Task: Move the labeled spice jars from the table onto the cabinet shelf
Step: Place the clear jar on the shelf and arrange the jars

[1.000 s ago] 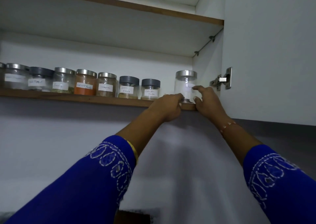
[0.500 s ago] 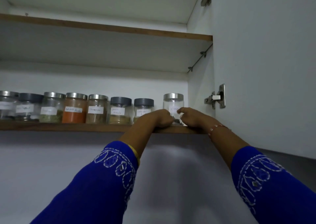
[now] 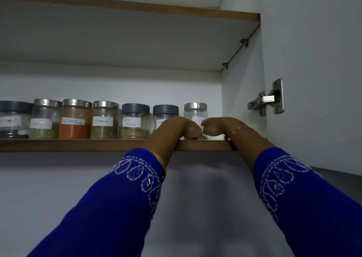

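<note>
While the last jar (image 3: 195, 112) stands upright at the right end of the shelf (image 3: 88, 145), just behind both hands, the left hand (image 3: 176, 128) and right hand (image 3: 219, 128) curl round its base, equally near.

Cabinet interior (image 3: 117, 84): white back panel, dimly lit.
Upper shelf (image 3: 137, 7): wood-edged, seen from below.
Door (image 3: 313, 41): white, open at right.
Hinge (image 3: 268, 99): metal.
Wall (image 3: 49, 178): plain, pale, below.
</note>
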`<state>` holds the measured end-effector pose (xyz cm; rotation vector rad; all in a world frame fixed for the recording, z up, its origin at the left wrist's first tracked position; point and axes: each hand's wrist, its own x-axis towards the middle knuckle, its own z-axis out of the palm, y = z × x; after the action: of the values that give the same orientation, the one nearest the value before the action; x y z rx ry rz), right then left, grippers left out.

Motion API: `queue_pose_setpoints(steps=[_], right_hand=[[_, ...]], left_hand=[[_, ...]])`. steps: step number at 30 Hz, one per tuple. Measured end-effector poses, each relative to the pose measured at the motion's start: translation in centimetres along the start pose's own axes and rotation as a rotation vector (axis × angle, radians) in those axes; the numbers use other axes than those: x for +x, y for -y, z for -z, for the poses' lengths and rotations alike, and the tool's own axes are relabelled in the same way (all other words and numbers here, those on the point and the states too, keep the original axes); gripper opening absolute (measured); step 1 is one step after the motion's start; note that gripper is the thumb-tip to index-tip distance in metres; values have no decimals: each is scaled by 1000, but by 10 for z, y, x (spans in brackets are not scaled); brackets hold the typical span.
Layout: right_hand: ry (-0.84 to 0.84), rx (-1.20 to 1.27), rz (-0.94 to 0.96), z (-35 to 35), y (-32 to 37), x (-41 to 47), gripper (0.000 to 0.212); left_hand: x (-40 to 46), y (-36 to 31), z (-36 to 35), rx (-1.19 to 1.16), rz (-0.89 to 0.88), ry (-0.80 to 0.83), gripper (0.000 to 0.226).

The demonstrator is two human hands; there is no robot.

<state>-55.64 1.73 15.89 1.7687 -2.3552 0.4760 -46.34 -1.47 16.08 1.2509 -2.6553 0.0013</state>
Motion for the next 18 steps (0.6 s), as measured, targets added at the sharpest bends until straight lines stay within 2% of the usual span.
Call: queue_pose_setpoints(steps=[2,8,15,18], right_hand=[[12,4,20,-2,3,10,42],[-9,101,20,-8,-2,15,42],[-355,193,99,-10,-10,-11,38],[-427,185,101,-10,-15,-27,34]], left_hand=[[10,5,-2,-19,9,-5,21],[22,11,-10,-87,45,-74,36],[1,8,-12,-117,40,-320,34],[-17,14,-13,-162,27,-388,30]])
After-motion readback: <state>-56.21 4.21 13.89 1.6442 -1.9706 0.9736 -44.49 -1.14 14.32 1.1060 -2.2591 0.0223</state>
